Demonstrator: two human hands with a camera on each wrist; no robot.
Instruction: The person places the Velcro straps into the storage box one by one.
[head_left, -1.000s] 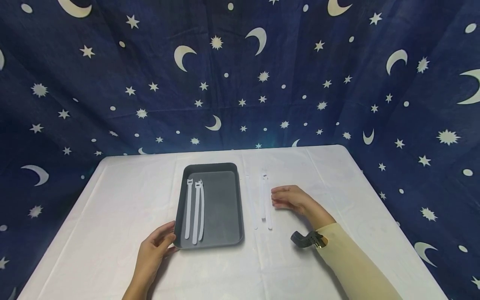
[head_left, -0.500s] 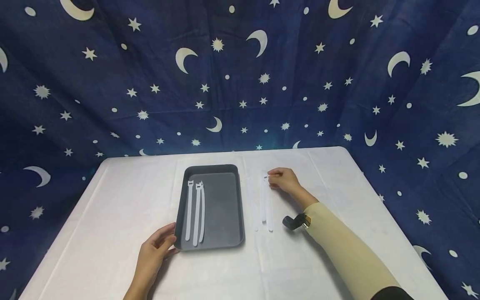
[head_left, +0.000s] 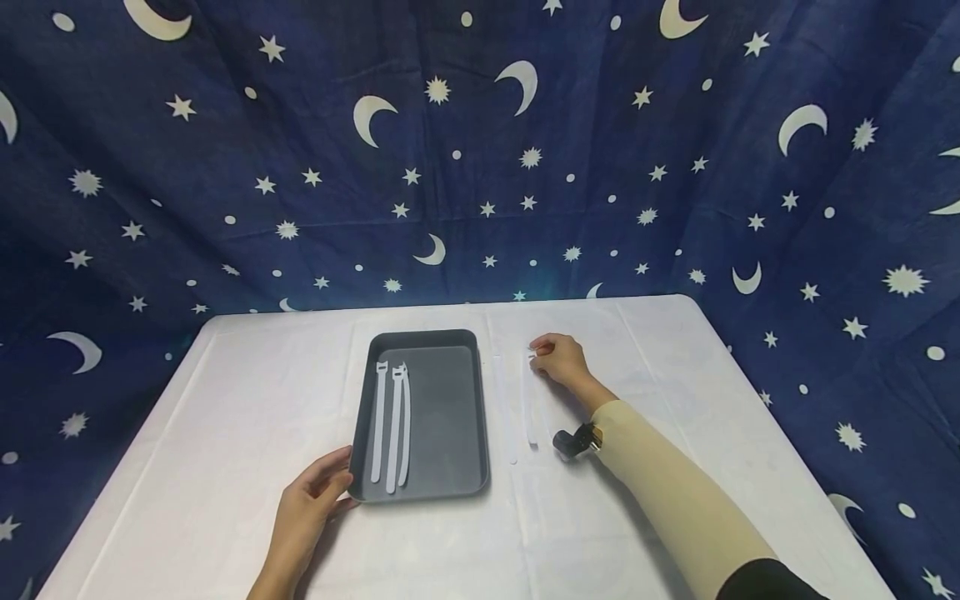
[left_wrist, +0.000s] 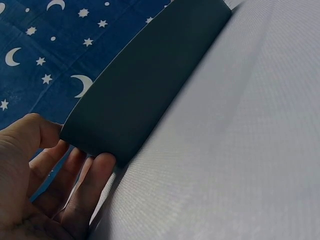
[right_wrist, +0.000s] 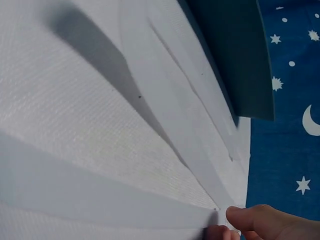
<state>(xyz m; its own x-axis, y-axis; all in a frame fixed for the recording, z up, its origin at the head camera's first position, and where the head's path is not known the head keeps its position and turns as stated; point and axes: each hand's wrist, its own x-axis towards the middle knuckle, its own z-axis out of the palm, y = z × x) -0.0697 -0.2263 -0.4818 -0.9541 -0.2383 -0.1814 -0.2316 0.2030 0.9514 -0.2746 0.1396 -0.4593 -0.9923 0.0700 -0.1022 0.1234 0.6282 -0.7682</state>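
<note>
My left hand (head_left: 311, 500) grips the near left corner of a dark grey tray (head_left: 457, 496), thumb at the rim and fingers against the outer wall (left_wrist: 135, 80). Inside the tray, on its left side, lie white slotted-head straps (head_left: 393, 433), which look like reusable cable ties. To the tray's right, my right hand (head_left: 562, 360) pinches the far end of another white cable tie (right_wrist: 100, 192) between thumb and fingers. Two more cable ties, one left strap (head_left: 506, 417) and one nearer the hand (head_left: 528, 408), lie lengthwise on the table; they are faint against the white cloth.
A white cloth covers the table (head_left: 225, 400). Behind it hangs a dark blue curtain (head_left: 300, 142) with moons and stars. A black wrist-camera mount (head_left: 573, 442) sticks out from the right sleeve, low over the table.
The right hand has moved in over the straps and up to their far ends, and now pinches one. The rightmost strap no longer shows in its former place. Left hand and tray stay put.
</note>
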